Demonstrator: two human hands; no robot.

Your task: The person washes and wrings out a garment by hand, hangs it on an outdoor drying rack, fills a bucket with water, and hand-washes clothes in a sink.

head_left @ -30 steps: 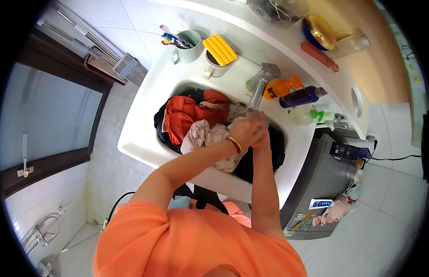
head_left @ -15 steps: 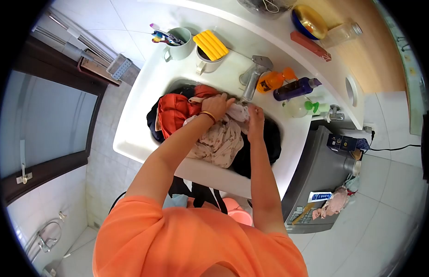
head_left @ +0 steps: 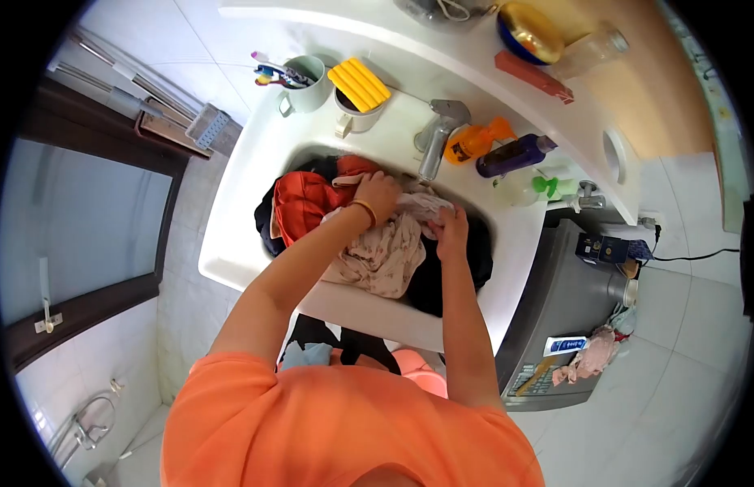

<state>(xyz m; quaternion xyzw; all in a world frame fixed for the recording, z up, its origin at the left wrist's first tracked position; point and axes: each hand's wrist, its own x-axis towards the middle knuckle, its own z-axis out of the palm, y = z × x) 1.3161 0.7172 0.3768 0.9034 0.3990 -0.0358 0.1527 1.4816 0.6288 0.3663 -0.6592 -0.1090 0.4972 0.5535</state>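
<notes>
Clothes are heaped in the white sink [head_left: 231, 258]. Among them are a red garment [head_left: 304, 203], a pale floral garment [head_left: 385, 258] and black cloth [head_left: 425, 284]. My left hand [head_left: 379, 197], with a bracelet at the wrist, is closed on whitish cloth [head_left: 424, 205] at the middle of the heap. My right hand [head_left: 451, 232] pinches the other end of this cloth, its fingers and thumb pressed together. The whitish cloth spans the gap between both hands. Whether it belongs to the floral garment I cannot tell.
Behind the heap stands the faucet [head_left: 436, 150]. An orange bottle [head_left: 472, 144], a purple bottle [head_left: 513, 157] and a green-topped pump bottle [head_left: 523, 191] line the right rim. A toothbrush cup [head_left: 308, 91] and a mug [head_left: 360, 118] under a yellow sponge [head_left: 360, 85] stand at the back left.
My right hand has turned and come slightly lower, and the whitish cloth is drawn flatter between the hands. My left hand stays nearly in place. The whole view has shifted a little.
</notes>
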